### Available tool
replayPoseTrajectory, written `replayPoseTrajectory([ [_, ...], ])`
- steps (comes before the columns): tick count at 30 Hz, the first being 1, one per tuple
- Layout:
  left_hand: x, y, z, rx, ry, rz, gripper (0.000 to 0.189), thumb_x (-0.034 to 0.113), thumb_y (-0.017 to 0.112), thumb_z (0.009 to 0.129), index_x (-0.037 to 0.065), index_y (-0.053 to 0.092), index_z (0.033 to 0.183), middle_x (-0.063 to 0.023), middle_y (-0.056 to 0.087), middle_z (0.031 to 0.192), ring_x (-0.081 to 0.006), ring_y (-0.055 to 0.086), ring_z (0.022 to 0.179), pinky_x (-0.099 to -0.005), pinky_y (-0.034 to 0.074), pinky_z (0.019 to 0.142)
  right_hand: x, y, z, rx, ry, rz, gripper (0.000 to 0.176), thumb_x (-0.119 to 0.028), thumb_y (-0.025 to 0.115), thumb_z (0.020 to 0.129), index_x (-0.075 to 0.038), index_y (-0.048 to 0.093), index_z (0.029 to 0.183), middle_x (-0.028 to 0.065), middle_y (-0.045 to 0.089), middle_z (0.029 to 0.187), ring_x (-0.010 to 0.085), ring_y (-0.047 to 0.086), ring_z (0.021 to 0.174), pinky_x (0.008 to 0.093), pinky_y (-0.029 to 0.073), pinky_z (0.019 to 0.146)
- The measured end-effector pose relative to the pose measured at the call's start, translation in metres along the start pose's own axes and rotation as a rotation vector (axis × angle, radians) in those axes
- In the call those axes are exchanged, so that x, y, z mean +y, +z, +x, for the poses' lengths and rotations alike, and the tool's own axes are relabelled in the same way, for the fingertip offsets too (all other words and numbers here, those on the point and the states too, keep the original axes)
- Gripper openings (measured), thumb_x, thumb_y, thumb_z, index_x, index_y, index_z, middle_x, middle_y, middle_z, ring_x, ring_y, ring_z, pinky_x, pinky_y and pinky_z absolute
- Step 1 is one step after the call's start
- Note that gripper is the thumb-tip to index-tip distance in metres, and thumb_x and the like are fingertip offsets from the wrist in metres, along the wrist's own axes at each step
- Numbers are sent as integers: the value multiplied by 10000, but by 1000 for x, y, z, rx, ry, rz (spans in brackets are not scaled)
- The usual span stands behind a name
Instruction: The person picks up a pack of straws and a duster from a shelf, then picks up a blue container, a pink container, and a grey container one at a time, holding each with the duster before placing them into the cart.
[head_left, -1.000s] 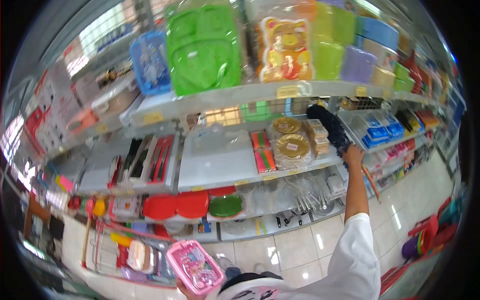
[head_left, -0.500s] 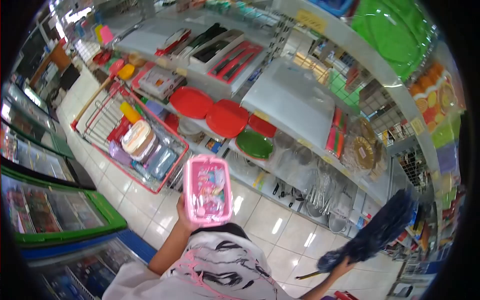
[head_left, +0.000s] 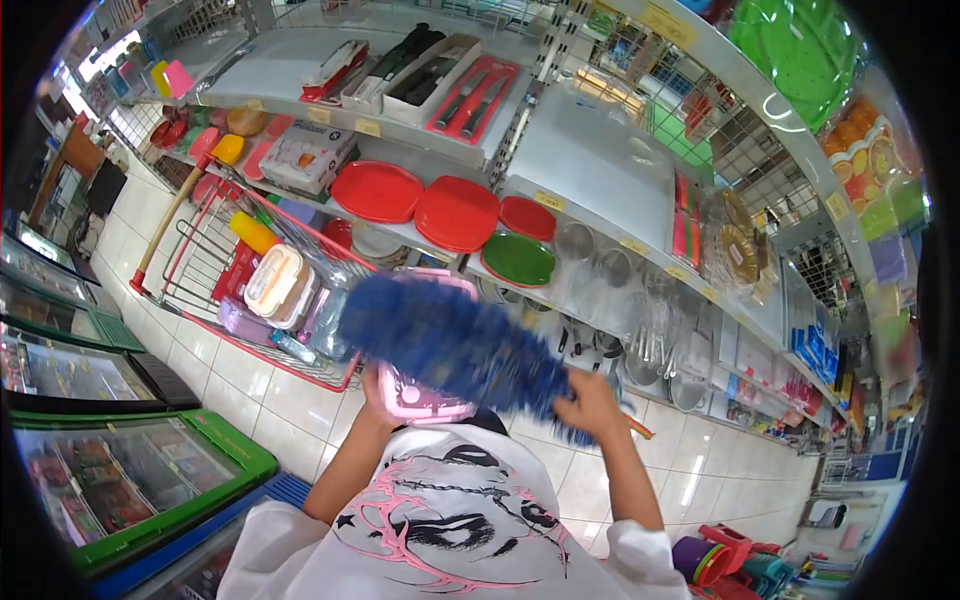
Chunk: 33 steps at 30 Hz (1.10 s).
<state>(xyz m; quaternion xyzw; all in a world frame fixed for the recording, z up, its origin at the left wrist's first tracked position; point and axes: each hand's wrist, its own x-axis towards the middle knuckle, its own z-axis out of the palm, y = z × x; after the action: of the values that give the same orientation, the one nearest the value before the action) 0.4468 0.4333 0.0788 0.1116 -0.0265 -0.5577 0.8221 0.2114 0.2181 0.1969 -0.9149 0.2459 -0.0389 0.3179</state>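
Observation:
My left hand [head_left: 376, 398] is closed on the side of a pink plastic lunch box [head_left: 424, 402] with a clear-looking, picture-printed lid, held in front of my body. In my right hand [head_left: 592, 404] is a fluffy blue duster [head_left: 450, 340], gripped near its handle end. The duster lies across the lunch box and hides most of its lid; its fibres are blurred. A striped handle tip [head_left: 638, 428] sticks out beyond my right hand.
A red-rimmed shopping cart [head_left: 290, 372] with several containers stands at the left. Shelves ahead carry red plates [head_left: 456, 214], a green plate [head_left: 518, 259], knives [head_left: 470, 102] and hanging utensils [head_left: 655, 330]. A green-edged freezer [head_left: 240, 455] is at lower left, and coloured buckets [head_left: 700, 562] stand at lower right.
My right hand has swung the duster in from the far right, leftward over the lunch box. My left hand keeps the box in nearly the same place.

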Motion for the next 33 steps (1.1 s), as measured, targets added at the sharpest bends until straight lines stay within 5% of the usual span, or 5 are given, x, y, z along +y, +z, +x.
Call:
replayPoseTrajectory([
  [8,71,-63,-85,90,257,68,826,518,616,771,74,335,1408,-201,430,1369,-401,462,1216,-572,396,999,-55,56,72,299,-298,66,270,-144,635,646,27,616,855,192,578,674,358,571,610,383,457,590],
  [13,110,-38,-75,87,267,-4,830,528,635,759,40,372,1376,-196,476,1328,-369,497,1188,-534,410,1002,-106,72,101,-259,-437,155,292,-146,644,594,26,610,828,205,537,641,370,519,561,393,425,532],
  [19,124,-12,-58,85,194,-118,816,523,639,761,14,396,1350,-192,506,1301,-344,517,1172,-504,408,1011,-100,69,184,146,-65,211,297,-168,655,765,20,616,992,165,659,891,237,623,814,321,462,755],
  [26,113,3,-41,124,49,-19,825,454,701,763,26,352,1375,-135,513,1294,-264,539,1144,-421,403,1022,-113,97,129,-63,312,722,496,-315,604,903,-1,476,1265,70,542,1189,151,509,1053,294,414,909],
  [33,108,24,5,236,235,1032,912,552,747,695,-53,448,1308,-145,426,1088,-266,480,1014,-355,422,924,-101,87,125,-18,649,1213,550,-344,559,921,-14,406,1333,98,516,1254,204,525,1112,341,448,924],
])
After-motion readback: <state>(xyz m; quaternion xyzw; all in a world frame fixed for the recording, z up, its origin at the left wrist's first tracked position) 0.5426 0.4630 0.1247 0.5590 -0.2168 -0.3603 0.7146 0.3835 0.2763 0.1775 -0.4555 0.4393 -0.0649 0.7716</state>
